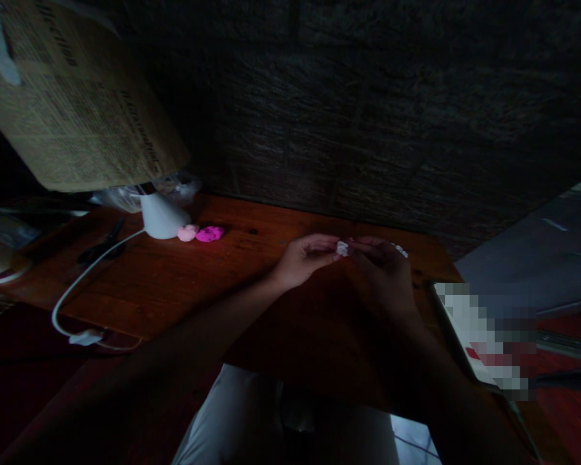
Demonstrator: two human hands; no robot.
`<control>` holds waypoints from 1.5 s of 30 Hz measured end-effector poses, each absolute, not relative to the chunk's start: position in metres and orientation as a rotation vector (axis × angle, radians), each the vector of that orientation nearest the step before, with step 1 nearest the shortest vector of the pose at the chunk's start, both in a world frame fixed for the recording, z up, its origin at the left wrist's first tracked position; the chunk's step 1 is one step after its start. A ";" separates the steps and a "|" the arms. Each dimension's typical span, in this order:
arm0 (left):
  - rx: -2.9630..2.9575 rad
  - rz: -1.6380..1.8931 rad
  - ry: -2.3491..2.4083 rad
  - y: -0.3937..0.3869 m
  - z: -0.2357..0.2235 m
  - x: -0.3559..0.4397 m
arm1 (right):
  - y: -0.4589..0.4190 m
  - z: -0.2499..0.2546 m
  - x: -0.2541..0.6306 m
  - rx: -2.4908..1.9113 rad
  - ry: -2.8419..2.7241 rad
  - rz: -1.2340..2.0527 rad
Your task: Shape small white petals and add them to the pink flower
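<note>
A small, crinkled white lump (342,248), which looks like modelling clay, is pinched between the thumb and fingers of my left hand (300,259). Close against its right side are the closed fingertips of my right hand (387,271); what they grip is too dark and small to make out. More white bits (399,250) show just past the knuckles of my right hand, and I cannot tell whether they are held or lie behind it. Farther left on the wooden table (242,258), a pale pink lump (188,232) touches a bright magenta lump (210,234).
A lamp base (162,216) with a newsprint-patterned shade (87,110) stands at the left, its white cord (84,274) hanging over the front edge. Dark scissors (101,248) lie beside it. A tablet-like device (469,342), partly pixelated, sits at the right edge. A dark brick-patterned wall (319,116) rises behind.
</note>
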State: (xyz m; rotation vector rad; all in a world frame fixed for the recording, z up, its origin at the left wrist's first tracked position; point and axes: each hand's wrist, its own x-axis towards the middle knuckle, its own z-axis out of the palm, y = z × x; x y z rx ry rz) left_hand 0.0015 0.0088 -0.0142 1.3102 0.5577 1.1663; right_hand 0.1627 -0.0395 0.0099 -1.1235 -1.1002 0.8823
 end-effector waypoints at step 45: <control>1.408 1.239 0.649 0.009 -0.021 0.004 | -0.039 0.008 0.160 -1.169 -0.931 0.977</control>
